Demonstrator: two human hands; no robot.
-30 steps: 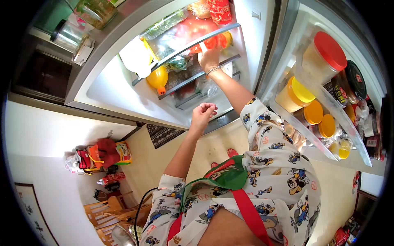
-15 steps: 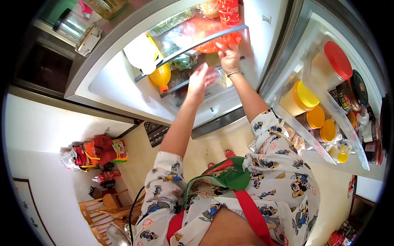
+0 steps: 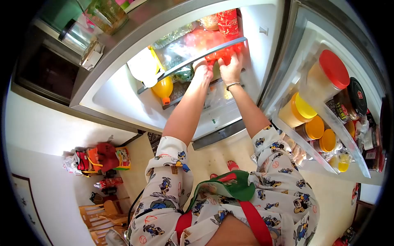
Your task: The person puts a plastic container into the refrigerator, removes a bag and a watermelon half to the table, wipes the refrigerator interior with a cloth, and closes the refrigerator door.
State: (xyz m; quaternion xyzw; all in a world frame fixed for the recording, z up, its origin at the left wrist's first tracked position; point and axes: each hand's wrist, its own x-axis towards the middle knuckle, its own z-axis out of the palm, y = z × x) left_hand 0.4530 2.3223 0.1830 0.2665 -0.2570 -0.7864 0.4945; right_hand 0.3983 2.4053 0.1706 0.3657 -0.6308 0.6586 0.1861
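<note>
A translucent red plastic bag (image 3: 205,39) lies on the fridge shelf, and part of it hangs at the shelf's front edge (image 3: 213,50). With its fingers closed on the hanging part, my right hand (image 3: 230,70) wears a beaded bracelet (image 3: 233,84). My left hand (image 3: 202,70) is close beside it, fingers curled against the bag's lower edge and partly hidden. What is inside the bag cannot be made out. Left of the hands are a bag of green vegetables (image 3: 184,74) and a yellow bottle (image 3: 163,87) with an orange cap.
A red patterned package (image 3: 227,22) stands at the back of the shelf. To the right, the open fridge door (image 3: 283,96) holds several jars, including a red-lidded one (image 3: 334,67). Glass jars (image 3: 107,16) stand at upper left. A wooden chair (image 3: 96,217) is at lower left.
My left hand has moved up and right from open air to the red bag. My right hand has shifted slightly down and remains on the bag.
</note>
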